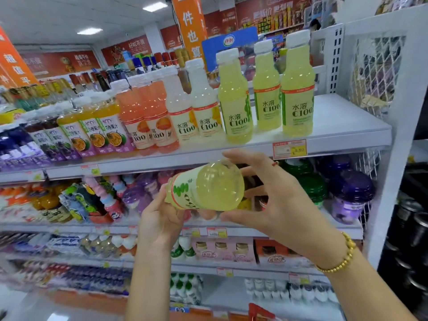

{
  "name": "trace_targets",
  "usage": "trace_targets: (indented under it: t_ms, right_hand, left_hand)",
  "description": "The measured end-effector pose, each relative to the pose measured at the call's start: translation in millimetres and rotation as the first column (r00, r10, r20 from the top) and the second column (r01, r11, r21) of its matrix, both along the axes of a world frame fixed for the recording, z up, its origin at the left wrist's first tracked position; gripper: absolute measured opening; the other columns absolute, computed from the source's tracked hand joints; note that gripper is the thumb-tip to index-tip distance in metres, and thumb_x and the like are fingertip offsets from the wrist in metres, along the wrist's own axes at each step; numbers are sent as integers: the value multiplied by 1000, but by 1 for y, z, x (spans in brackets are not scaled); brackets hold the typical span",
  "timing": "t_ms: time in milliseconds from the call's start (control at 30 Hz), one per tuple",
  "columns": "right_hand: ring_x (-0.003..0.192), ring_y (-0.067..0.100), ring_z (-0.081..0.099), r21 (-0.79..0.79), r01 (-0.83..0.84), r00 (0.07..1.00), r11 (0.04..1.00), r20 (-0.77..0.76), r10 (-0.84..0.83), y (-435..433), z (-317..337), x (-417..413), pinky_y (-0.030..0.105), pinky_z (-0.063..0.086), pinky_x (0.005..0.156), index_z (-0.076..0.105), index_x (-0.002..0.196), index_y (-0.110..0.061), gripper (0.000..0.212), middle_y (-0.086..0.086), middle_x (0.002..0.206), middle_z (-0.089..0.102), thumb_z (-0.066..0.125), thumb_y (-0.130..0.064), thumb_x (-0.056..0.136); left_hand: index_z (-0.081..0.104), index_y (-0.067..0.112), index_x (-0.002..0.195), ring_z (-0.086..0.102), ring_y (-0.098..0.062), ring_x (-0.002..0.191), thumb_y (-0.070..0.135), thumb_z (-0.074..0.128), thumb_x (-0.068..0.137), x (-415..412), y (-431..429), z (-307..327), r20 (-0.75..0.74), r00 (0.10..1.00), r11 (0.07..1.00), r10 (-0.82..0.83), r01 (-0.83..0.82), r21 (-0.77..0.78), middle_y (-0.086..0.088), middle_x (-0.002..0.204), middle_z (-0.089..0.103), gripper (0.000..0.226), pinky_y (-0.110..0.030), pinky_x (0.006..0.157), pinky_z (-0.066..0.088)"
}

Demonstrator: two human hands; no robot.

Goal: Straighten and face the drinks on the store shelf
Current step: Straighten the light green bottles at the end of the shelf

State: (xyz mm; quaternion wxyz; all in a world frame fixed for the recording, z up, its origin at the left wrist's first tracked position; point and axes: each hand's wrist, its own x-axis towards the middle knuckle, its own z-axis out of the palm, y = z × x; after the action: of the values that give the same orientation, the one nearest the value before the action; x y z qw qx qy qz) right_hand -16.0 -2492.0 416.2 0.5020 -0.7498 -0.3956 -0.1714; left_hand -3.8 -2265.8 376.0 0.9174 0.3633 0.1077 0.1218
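Gold beads of a bracelet [342, 258] ring the wrist of the right hand [278, 205], whose fingers are spread wide around the base of a pale-green C100 bottle [208, 184], thumb beneath and forefinger over the top. The left hand [159, 218] curls up from below around the labelled end. The bottle lies on its side, base toward the camera, held in the air below and to the left of the yellow price tag [290, 148] clipped to the top shelf [342, 121].

Directly above that tag three matching bottles [266, 89] stand upright with labels forward, the leftmost set closer to the shelf lip than the other two. Further left of the tag run clear and orange C100 bottles [148, 119]. Below and to the right of the tag sit purple-lidded cups [352, 188].

With the bottle horizontal and the right hand's hold loose, a slip during the turn upright looks the main risk. Lifting it past the tag could also clip the forward bottle and tip it off the lip, or leave the label turned away.
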Motion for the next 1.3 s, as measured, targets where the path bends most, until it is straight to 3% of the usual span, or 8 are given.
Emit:
trace_targets:
  t_ms: [233,467,667,800,900,1033,1167,1300]
  right_hand:
    - [103,0,53,-111,182,983,977,41,-178,-3,-27,14,15,47,85,40,127,-41,68,-14,122,51,61,-67,68]
    - [99,1,63,116,74,923,991,-383,-24,-6,-53,23,14,52,77,52,112,-35,61,-17,106,64,86,-24,63]
    - [63,20,66,504,-4,562,864,-713,419,8,-58,21,24,53,50,59,115,-12,50,15,91,69,64,-49,81]
    - [52,23,59,423,0,382,906,-837,391,16,-66,16,27,47,47,59,113,-3,66,22,76,64,37,-58,84]
    - [94,22,69,419,-30,554,907,-748,364,13,-70,16,32,57,72,50,127,-25,67,4,114,66,73,-52,70]
    - [99,8,65,91,42,931,995,-364,-6,10,-76,16,22,55,78,39,131,-46,76,-9,124,55,81,-23,72]
    - [82,13,65,365,-52,883,929,-418,213,11,-76,15,25,53,64,49,125,-30,60,-5,106,64,72,-39,71]
    - [63,18,53,653,20,613,757,-606,507,15,-69,13,21,37,45,68,108,-25,52,10,90,65,64,-61,72]
  left_hand:
    - [58,16,111,70,-15,68,14,51,90,-8,8,3,3,996,984,88,-87,158,-7,83,73,22,-27,67,57]
    - [55,21,121,70,-16,83,23,71,69,-25,9,26,129,990,846,55,-115,520,-6,101,70,54,-21,64,56]
    - [44,15,138,64,-25,108,27,85,62,-24,7,27,347,931,917,-115,-35,398,-13,124,63,88,-31,82,54]
    - [44,-1,134,68,-22,93,25,80,64,-20,-3,29,348,937,911,-25,-122,395,-10,106,70,83,-28,74,57]
    - [50,-7,126,67,-19,76,22,68,73,-16,-3,34,289,951,878,111,-230,419,-11,93,69,63,-25,64,56]
    - [55,-1,118,64,-15,67,31,70,70,-9,0,41,201,962,853,185,-258,454,-17,100,65,60,-20,50,49]
    - [58,8,94,61,-9,55,34,74,71,-9,-7,51,187,971,817,147,-226,531,-5,78,66,38,-18,44,44]
    - [60,7,107,63,-7,59,32,64,80,-13,-14,61,240,970,788,22,-164,593,-7,84,69,37,-13,46,45]
